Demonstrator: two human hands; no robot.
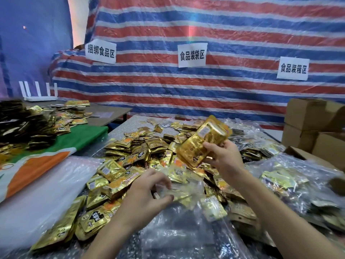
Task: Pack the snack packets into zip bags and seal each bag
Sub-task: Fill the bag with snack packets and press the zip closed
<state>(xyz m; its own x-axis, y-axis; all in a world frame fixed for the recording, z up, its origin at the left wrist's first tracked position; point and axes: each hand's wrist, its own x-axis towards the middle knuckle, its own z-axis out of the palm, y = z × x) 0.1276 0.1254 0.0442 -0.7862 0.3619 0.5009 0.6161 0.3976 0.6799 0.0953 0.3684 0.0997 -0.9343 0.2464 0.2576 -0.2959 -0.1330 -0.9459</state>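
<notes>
Over the middle of the grey speckled table [128,122], the right hand [226,156] is raised, its forearm coming in from the near right corner. Its fingers and thumb curl round a stack of gold foil snack packets [199,146], held tilted with the upper end leaning far and right. Lower and nearer, the left hand [147,191] reaches in from the near edge, back of the hand up. Its thumb and fingertips pinch the edge of a clear plastic zip bag [182,191], which lies on the heap of loose gold foil packets [134,152] just below the held stack. Glare hides whether the bag's mouth is parted.

Three white paper signs hang on the red, white and blue striped tarpaulin [233,25] at the far side. The left sign [100,52] reads 捆绑食品区, the middle sign [192,55] reads 食品装袋区, and the right sign [293,70] reads 食品装箱区. The loose packets carry a black badge with white characters, too blurred to read.

Filled clear plastic bags [280,180] lie piled to the right of the heap, with brown cardboard boxes [313,124] beyond them. A green, orange and white cloth [56,152] covers the table to the left, and a white router with upright antennas [40,94] stands at the far left.
</notes>
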